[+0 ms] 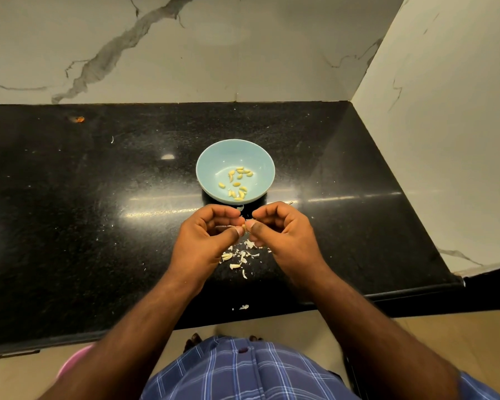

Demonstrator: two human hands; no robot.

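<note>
Left hand [205, 236] and right hand [285, 232] both pinch the seed [244, 226] between them.

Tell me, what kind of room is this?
Probably a kitchen: a black stone counter, a marble-look wall, a blue bowl of yellowish seeds, and the left hand and right hand pinching a small piece above husk scraps.

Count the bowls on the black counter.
1. The light blue bowl stands on the counter just beyond the left hand and right hand, with small yellow pieces lying in it. No other bowl shows; none seems hidden.
</note>
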